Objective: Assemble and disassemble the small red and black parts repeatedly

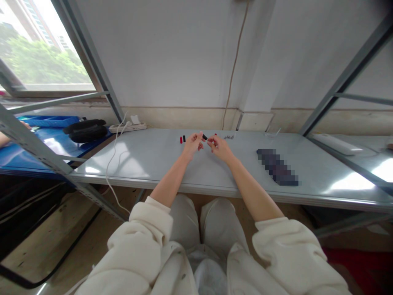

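Observation:
Over the grey table, my left hand is closed on a small black cylinder, whose kind I cannot make out. My right hand is close beside it, fingers pinched near the cylinder's lower end. What those right fingers hold, if anything, is too small to name. A bit of red shows just behind the right hand. Left of my hands stand a small red cylinder and a small black cylinder, side by side. Several small greyish pieces lie behind my right hand.
A blurred-out dark oblong item lies on the right of the table. A white power strip sits at the back left, its cable hanging over the front edge. Metal posts frame both sides. Part of another person's arm shows far left.

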Demonstrator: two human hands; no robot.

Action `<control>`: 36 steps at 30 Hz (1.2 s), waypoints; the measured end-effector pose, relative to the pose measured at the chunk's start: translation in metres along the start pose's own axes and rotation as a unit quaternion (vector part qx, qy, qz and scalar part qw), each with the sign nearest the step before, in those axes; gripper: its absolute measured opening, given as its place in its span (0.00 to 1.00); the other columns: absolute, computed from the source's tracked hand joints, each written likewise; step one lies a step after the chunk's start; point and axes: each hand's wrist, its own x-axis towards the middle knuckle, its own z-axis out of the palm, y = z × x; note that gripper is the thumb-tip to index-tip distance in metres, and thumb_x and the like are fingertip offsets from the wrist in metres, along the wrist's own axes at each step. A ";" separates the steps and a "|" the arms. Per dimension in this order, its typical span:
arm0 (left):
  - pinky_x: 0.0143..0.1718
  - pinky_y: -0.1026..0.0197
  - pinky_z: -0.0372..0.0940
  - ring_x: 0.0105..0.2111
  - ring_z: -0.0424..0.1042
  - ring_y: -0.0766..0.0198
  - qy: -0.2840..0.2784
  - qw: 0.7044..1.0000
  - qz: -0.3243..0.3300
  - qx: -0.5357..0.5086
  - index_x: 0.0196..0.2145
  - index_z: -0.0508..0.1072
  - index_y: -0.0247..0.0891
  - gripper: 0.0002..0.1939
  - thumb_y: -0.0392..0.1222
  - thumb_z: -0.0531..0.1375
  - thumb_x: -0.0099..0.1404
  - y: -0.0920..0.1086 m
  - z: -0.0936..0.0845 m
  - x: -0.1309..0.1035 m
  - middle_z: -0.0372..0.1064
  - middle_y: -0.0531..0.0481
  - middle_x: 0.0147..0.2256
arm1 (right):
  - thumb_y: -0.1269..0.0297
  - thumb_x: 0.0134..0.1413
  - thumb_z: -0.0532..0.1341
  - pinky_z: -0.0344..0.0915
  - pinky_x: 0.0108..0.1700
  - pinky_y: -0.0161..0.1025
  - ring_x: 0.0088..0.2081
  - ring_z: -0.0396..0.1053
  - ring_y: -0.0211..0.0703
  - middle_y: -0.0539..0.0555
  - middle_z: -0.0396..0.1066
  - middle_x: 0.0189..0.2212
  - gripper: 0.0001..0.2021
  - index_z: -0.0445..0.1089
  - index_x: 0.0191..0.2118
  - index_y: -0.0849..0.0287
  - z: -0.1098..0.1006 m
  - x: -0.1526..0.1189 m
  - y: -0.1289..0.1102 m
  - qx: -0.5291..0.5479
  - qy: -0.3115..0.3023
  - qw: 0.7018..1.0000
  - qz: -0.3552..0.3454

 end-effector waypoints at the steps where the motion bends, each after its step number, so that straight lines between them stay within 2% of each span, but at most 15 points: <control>1: 0.16 0.70 0.52 0.15 0.61 0.77 -0.009 1.000 0.011 0.000 0.26 0.61 0.35 0.18 0.55 0.57 0.55 0.000 0.000 0.000 0.65 0.54 0.26 | 0.61 0.53 0.52 0.59 0.32 0.34 0.26 0.63 0.35 0.54 0.69 0.33 0.10 0.65 0.37 0.60 0.000 0.000 0.000 -0.001 0.002 1.000 0.000; 4: 0.16 0.71 0.52 0.15 0.61 0.78 -0.005 1.000 0.025 0.013 0.30 0.61 0.36 0.16 0.50 0.62 0.52 -0.001 0.000 0.000 0.65 0.55 0.27 | 0.62 0.54 0.51 0.60 0.33 0.34 0.29 0.64 0.37 0.55 0.69 0.34 0.10 0.65 0.37 0.60 -0.001 0.001 0.000 0.002 0.003 1.000 -0.001; 9: 0.15 0.70 0.52 0.15 0.61 0.77 -0.015 0.997 0.044 0.061 0.38 0.66 0.35 0.16 0.47 0.59 0.56 -0.004 -0.002 0.001 0.66 0.52 0.29 | 0.64 0.53 0.51 0.60 0.34 0.34 0.32 0.64 0.38 0.55 0.68 0.32 0.08 0.65 0.35 0.60 0.000 0.002 0.002 0.003 0.015 0.999 -0.037; 11: 0.15 0.70 0.52 0.16 0.61 0.77 -0.010 0.995 0.058 0.083 0.38 0.68 0.34 0.15 0.47 0.58 0.56 -0.005 -0.002 0.001 0.67 0.51 0.29 | 0.64 0.53 0.53 0.61 0.34 0.35 0.32 0.64 0.38 0.55 0.68 0.32 0.08 0.66 0.34 0.60 0.001 0.002 0.003 -0.011 0.026 0.998 -0.050; 14: 0.17 0.70 0.54 0.16 0.61 0.77 0.034 0.992 0.073 0.102 0.35 0.69 0.33 0.14 0.48 0.58 0.56 -0.008 -0.003 0.003 0.67 0.50 0.29 | 0.65 0.51 0.55 0.60 0.37 0.36 0.32 0.63 0.38 0.55 0.67 0.32 0.07 0.68 0.33 0.61 -0.002 0.003 0.007 -0.052 0.033 0.997 -0.052; 18: 0.20 0.69 0.58 0.18 0.61 0.75 0.113 0.983 0.087 0.115 0.37 0.69 0.34 0.15 0.48 0.56 0.58 -0.012 -0.006 0.009 0.68 0.50 0.29 | 0.68 0.48 0.58 0.59 0.37 0.35 0.31 0.64 0.38 0.54 0.68 0.29 0.05 0.70 0.31 0.61 -0.012 0.004 0.016 -0.135 -0.002 0.990 0.029; 20: 0.23 0.68 0.60 0.22 0.64 0.73 0.122 0.979 0.088 0.135 0.38 0.69 0.35 0.14 0.47 0.56 0.58 -0.017 -0.006 0.010 0.69 0.49 0.29 | 0.69 0.47 0.58 0.59 0.36 0.35 0.31 0.65 0.39 0.54 0.69 0.28 0.06 0.70 0.32 0.61 -0.020 0.004 0.021 -0.160 -0.006 0.983 0.095; 24: 0.30 0.66 0.62 0.26 0.66 0.70 0.076 0.967 0.076 0.230 0.34 0.71 0.34 0.09 0.43 0.57 0.58 -0.027 0.003 0.009 0.70 0.48 0.29 | 0.68 0.48 0.57 0.60 0.36 0.34 0.35 0.68 0.41 0.57 0.71 0.31 0.07 0.70 0.33 0.62 -0.029 0.002 0.027 -0.197 0.016 0.956 0.215; 27: 0.33 0.64 0.62 0.27 0.66 0.68 0.019 0.947 0.066 0.315 0.30 0.72 0.35 0.06 0.40 0.58 0.56 -0.032 0.013 0.008 0.71 0.48 0.29 | 0.68 0.48 0.56 0.61 0.38 0.36 0.38 0.68 0.44 0.59 0.72 0.35 0.08 0.70 0.33 0.62 -0.029 0.001 0.030 -0.223 0.002 0.939 0.262; 32: 0.37 0.62 0.61 0.32 0.69 0.62 -0.057 0.906 0.087 0.410 0.30 0.73 0.37 0.06 0.41 0.58 0.56 -0.036 0.029 0.017 0.72 0.48 0.31 | 0.68 0.48 0.56 0.61 0.41 0.38 0.41 0.68 0.46 0.60 0.72 0.37 0.09 0.70 0.36 0.62 -0.022 0.001 0.034 -0.224 -0.006 0.935 0.276; 36: 0.39 0.59 0.61 0.35 0.69 0.59 -0.062 0.892 0.066 0.443 0.31 0.74 0.36 0.08 0.42 0.57 0.56 -0.041 0.038 0.032 0.73 0.45 0.33 | 0.68 0.49 0.55 0.62 0.41 0.38 0.41 0.68 0.46 0.61 0.71 0.37 0.10 0.70 0.37 0.63 -0.017 0.002 0.036 -0.218 0.003 0.939 0.264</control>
